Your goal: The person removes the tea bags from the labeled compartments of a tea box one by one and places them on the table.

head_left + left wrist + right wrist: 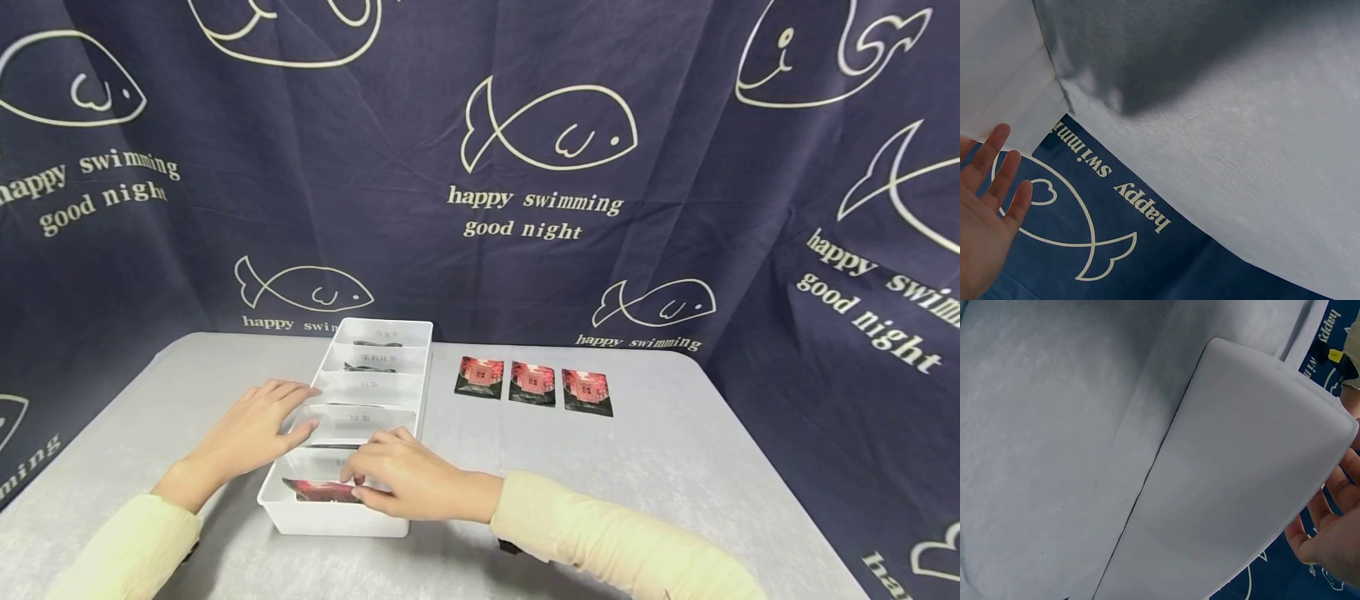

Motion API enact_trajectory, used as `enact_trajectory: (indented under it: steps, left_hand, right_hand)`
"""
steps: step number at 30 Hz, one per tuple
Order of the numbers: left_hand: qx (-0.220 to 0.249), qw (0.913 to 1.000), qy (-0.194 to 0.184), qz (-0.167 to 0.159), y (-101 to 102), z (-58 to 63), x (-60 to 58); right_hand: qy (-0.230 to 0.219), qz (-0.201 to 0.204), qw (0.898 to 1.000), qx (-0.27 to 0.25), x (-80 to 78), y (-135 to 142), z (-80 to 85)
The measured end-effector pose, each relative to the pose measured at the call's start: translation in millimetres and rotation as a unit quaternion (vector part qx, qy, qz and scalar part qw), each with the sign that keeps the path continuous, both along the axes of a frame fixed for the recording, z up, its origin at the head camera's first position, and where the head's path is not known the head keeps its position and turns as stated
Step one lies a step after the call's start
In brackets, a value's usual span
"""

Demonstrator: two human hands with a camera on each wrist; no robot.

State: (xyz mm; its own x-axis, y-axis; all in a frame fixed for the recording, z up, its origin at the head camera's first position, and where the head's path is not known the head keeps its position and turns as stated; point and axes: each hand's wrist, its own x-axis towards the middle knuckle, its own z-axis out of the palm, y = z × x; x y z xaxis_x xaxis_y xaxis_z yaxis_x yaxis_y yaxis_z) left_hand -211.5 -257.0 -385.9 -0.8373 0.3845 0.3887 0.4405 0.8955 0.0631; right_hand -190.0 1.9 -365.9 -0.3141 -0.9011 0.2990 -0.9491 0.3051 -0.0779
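Observation:
A white divided box [341,521] stands on the table, its compartments bearing labels in Chinese characters for tea. My left hand [251,429] rests at the box's left rim with fingers extended; the left wrist view shows the fingers [1002,178] spread. Over the front compartment, my right hand [408,475] has its thumb and forefinger at the right end of a red tea packet [322,490], seemingly pinching it. The packet sits low and slanted inside the compartment. In the right wrist view the box wall [1241,469] hides the fingertips.
To the box's right, three red-and-black tea packets [480,377], [532,384], [588,392] lie in a row. Dark packets [370,367] show in the rear compartments. A navy cloth [420,167] with fish drawings hangs behind the grey table [600,500].

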Motion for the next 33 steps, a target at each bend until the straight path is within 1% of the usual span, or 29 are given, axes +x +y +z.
enact_trajectory:
  steps: [6, 15, 22, 33]
  left_hand:
    - [0.000, 1.0000, 0.000, 0.000, 0.3, -0.2, 0.0]
    - [-0.001, 1.0000, 0.005, -0.002, 0.0, -1.2, -0.2]
    - [0.000, 1.0000, 0.005, -0.002, 0.2, -1.6, -0.7]
    - [0.003, 1.0000, -0.002, 0.002, -0.7, -1.9, -1.3]
  right_hand:
    - [0.009, -0.014, 1.000, -0.001, 0.4, -2.9, -2.5]
    - [0.015, -0.031, 0.999, -0.022, 2.6, -4.8, -5.2]
    - [0.028, -0.055, 0.997, -0.039, 4.1, -5.7, -8.2]
    - [0.002, -0.086, 0.993, -0.076, 3.4, -7.6, -7.9]
